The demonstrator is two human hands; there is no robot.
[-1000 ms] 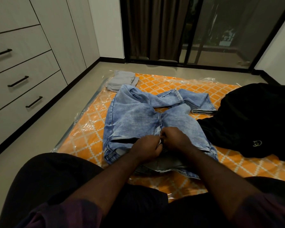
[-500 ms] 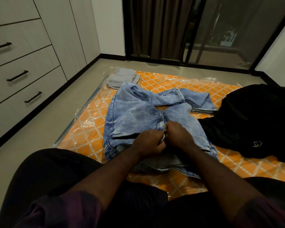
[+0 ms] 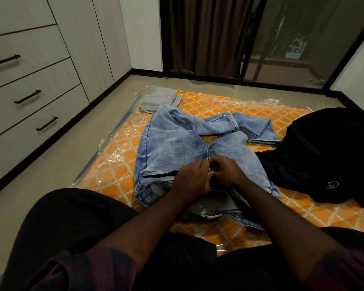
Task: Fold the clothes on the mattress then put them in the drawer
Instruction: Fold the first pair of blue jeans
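Both hands have crept a bit up the fly of the jeans (image 3: 170, 148) since 1 s ago, away from the person; the denim otherwise lies as it did. L hand (image 3: 190, 181) & R hand (image 3: 229, 173) meet knuckle to knuckle over the fly, fingers of each curled in & pinching the denim there. What sits btwn the fingertips is hidden.

Jeans lie front-up on the mattress (image 3: 114, 162), which is orange w/ a white lattice under clear plastic wrap. Waistband end is nearest the person, partly under the forearms. Legs run away from the person, one folded across to the right.

Black garment (image 3: 324, 154) w/ a small pale logo lies right of the jeans, touching them along that side. Folded grey garment (image 3: 159, 99) sits just beyond the jeans' far left corner, at the mattress edge. Drawers (image 3: 29, 97) w/ black bar handles stand well left of the jeans, across a strip of floor (image 3: 67, 156), all closed. Curtain (image 3: 204, 34) & glass door (image 3: 292, 38) are far beyond the jeans.
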